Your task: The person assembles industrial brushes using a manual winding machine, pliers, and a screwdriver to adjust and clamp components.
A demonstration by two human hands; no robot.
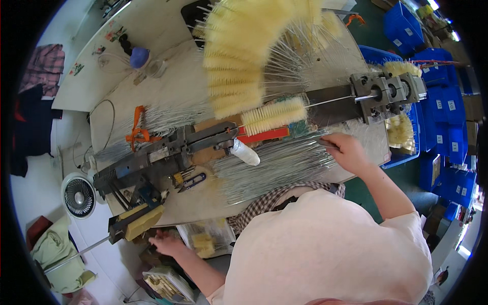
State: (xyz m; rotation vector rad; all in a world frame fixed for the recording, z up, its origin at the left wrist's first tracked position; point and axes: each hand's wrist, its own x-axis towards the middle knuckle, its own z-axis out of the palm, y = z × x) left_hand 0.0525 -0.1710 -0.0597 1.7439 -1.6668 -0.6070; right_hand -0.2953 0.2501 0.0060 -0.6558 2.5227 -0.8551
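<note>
Our pale shirt fills the foreground, with a checked cloth bunched along its front edge, against the workbench. Across the bench runs a black metal machine; its white-wrapped handle juts out over the wires and hides some of them from us. Farther back, a wide fan of yellow bristle brushes covers much of the bench top. We see orange clamps at the left, blue-handled snips near the machine, and a round electric fan beyond the bench's left end. Blue bins stand off to the right. Below the bench's left end sits a yellow block on a dark lever.

We pinch the right ends of some metal wires between the thumb and forefinger of our right hand. Our left hand is low, just beside the yellow block, fingers parted; we cannot tell whether they hold anything.

The wires lie on the near side of the bench in a broad, shiny, silvery layer, roughly parallel. Behind them, a single cream brush spans the gap in the machine, its bristles dense and its bare stem running to the grey clamp blocks.
</note>
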